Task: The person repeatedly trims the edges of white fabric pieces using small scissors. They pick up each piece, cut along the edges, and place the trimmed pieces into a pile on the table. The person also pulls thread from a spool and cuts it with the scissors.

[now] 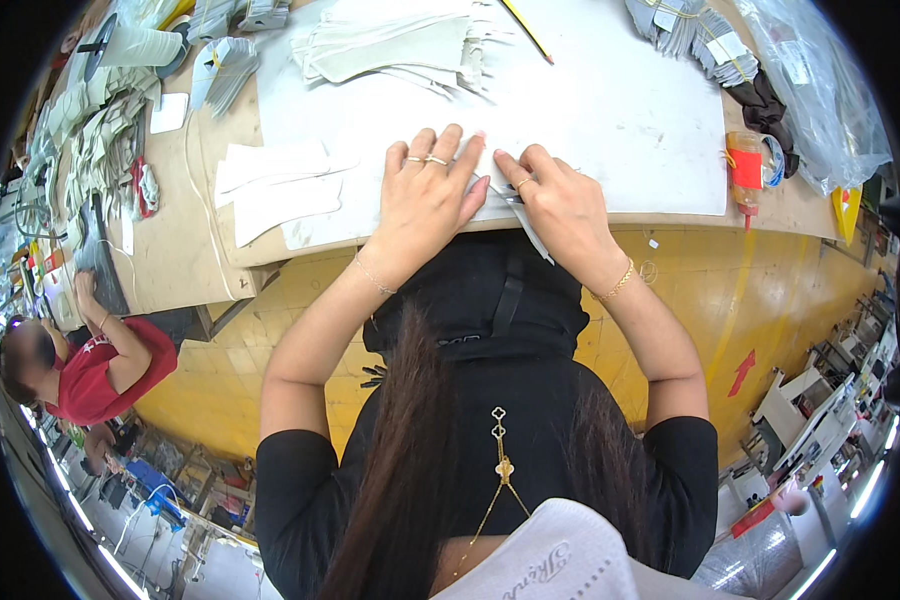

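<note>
A narrow white piece of sheet material (541, 244) hangs slightly over the table's near edge, partly hidden by my right hand (562, 198). My right hand is closed on this piece, its index fingertip pressed down near the top. Beside its palm shows a small dark, pointed thing (511, 198), too small to name. Just left of it, my left hand (432, 190) rests on the white sheet with thumb and index finger apart, the thumb tip close to the piece. Two flat white cut pieces (280, 200) lie left of my left hand.
A pile of pale cut pieces (385, 45) and a yellow pencil (528, 32) lie at the far side. On the right are a red-banded bottle (744, 172) and a plastic bag (820, 90). Bundled pieces (225, 75) and a co-worker in red (120, 370) are leftward.
</note>
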A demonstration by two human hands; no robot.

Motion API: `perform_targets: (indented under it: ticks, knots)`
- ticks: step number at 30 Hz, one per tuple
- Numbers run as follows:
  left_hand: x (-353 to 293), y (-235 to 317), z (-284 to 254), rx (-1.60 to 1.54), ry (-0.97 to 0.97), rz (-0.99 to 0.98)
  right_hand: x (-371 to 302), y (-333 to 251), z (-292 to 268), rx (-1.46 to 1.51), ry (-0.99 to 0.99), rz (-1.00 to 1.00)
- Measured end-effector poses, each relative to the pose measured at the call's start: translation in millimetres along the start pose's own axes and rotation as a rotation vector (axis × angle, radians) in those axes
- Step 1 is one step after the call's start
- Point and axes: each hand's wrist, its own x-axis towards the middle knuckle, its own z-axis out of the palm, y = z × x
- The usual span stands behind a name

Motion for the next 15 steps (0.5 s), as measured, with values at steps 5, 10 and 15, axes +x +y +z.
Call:
perform_targets:
  ticks: [5,10,15]
  knots:
    - [-7,-11,3,-0.053,0.201,-0.044,32,-3,16,0.031,0.034,-0.040]
    - [-9,-21,7,-0.152,0.059,-0.063,42,-7,15,0.128,0.000,0.014]
    - [-11,-19,6,-0.105,0.012,-0.057,4,10,-22,0.099,-0.071,-0.015]
